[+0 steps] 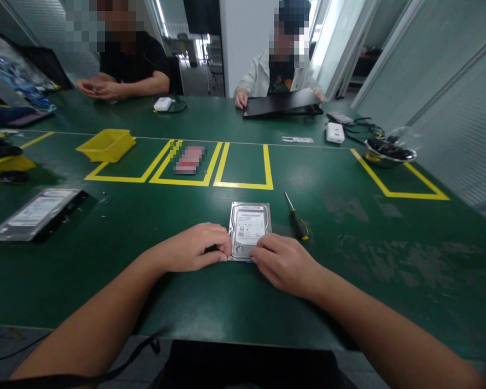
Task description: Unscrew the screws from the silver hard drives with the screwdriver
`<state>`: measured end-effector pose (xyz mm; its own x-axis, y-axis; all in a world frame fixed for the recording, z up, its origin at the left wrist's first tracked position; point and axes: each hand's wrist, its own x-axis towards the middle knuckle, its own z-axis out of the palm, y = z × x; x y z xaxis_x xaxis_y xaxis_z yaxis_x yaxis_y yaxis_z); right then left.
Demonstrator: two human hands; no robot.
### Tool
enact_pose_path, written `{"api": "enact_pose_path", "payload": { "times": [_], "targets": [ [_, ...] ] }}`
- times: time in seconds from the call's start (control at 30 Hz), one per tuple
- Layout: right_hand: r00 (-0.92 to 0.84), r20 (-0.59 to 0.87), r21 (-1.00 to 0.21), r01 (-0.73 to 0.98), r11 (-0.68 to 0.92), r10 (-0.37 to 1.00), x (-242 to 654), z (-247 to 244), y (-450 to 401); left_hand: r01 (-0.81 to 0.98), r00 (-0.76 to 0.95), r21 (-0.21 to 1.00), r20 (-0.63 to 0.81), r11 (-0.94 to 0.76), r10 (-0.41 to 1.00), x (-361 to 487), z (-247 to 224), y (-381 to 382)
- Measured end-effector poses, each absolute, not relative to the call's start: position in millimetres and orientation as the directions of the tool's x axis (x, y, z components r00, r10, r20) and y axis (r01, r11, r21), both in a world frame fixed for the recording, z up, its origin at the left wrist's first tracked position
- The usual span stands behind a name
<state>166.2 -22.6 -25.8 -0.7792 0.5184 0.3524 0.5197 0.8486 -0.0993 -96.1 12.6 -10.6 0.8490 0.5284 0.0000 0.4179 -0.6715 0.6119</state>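
A silver hard drive [249,221] with a white label lies on the green table in front of me, label side up. My left hand [204,247] has its fingers curled against the drive's left edge near the lower corner. At the lower right corner, my right hand [281,262] pinches the drive's edge, its fingertips partly over the label side. Just right of the drive lies a screwdriver [297,220] with a black and yellow handle, its shaft pointing away from me.
Yellow tape [243,185] marks boxes on the table [178,302]. A yellow bin [107,146] and a pixelated pink item [190,160] stand beyond the drive. At left lies a labelled silver unit [36,215]; at right, a metal bowl [390,156]. Two people sit opposite, one holding a black panel [283,102].
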Motion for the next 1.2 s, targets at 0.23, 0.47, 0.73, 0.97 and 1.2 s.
{"api": "enact_pose_path", "payload": {
  "times": [0.23, 0.47, 0.73, 0.97, 1.2],
  "targets": [
    [-0.644, 0.45, -0.072, 0.665, 0.744, 0.619, 176.3, -21.5, -16.8, 0.408, 0.863, 0.609, -0.012, -0.68, 0.506, -96.2, -9.1, 13.1],
    [-0.381, 0.365, 0.117, 0.924, 0.364, 0.85, 187.6, -9.3, -5.6, 0.402, 0.863, 0.593, 0.009, -0.698, 0.505, -97.0, -8.3, 14.9],
    [-0.154, 0.197, 0.256, 0.961, 0.101, 0.968, 200.6, -8.1, 5.3, 0.414, 0.855, 0.61, -0.004, -0.676, 0.519, -97.5, -8.7, 16.4],
    [-0.064, 0.022, 0.181, 0.982, 0.059, 0.998, 199.4, -7.3, 3.5, 0.405, 0.855, 0.623, 0.0, -0.669, 0.518, -97.5, -7.0, 14.2],
    [-0.078, -0.051, 0.106, 0.991, 0.083, 0.996, 196.7, -5.5, 2.7, 0.366, 0.862, 0.651, 0.031, -0.665, 0.505, -97.5, -8.7, 15.0]
  ]
}}
